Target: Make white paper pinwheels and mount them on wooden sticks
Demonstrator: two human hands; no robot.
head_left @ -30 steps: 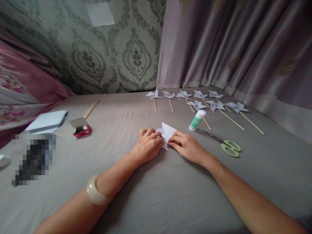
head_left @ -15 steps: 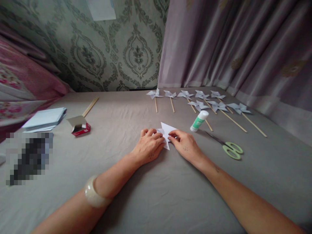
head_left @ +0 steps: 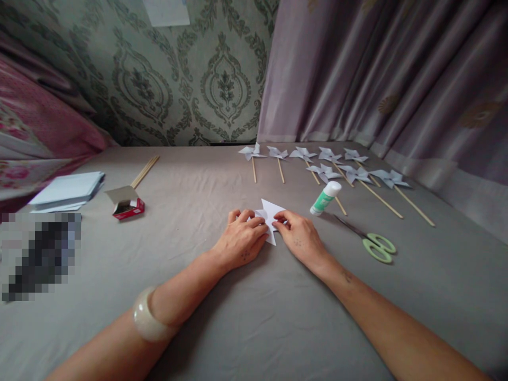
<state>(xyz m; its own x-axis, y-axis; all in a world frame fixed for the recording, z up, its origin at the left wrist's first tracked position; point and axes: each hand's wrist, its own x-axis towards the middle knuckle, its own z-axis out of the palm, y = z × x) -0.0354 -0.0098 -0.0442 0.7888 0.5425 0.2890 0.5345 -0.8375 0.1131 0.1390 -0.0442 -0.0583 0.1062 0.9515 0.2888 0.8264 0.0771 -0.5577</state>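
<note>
A white paper pinwheel (head_left: 271, 213) with cut, pointed blades lies on the grey cloth between my hands. My left hand (head_left: 246, 233) presses on its left side with curled fingers, covering part of the paper. On the other side, my right hand (head_left: 297, 231) pinches a blade near the centre between thumb and fingers. A green and white glue stick (head_left: 326, 198) leans at a tilt just beyond my right hand. Scissors (head_left: 377, 246) with light green handles lie to the right of that hand, blades pointing toward the glue stick.
Several finished pinwheels (head_left: 356, 174) on wooden sticks lie at the back right. At the left are a stack of paper (head_left: 67, 190), an open red box (head_left: 127, 206) and a bundle of wooden sticks (head_left: 145, 172). Patterned wall and curtains (head_left: 317, 74) border the cloth-covered surface (head_left: 190, 180).
The view has shifted slightly. Both hands stay on the paper pinwheel in nearly the same pose, with only a tiny movement of my right hand.
</note>
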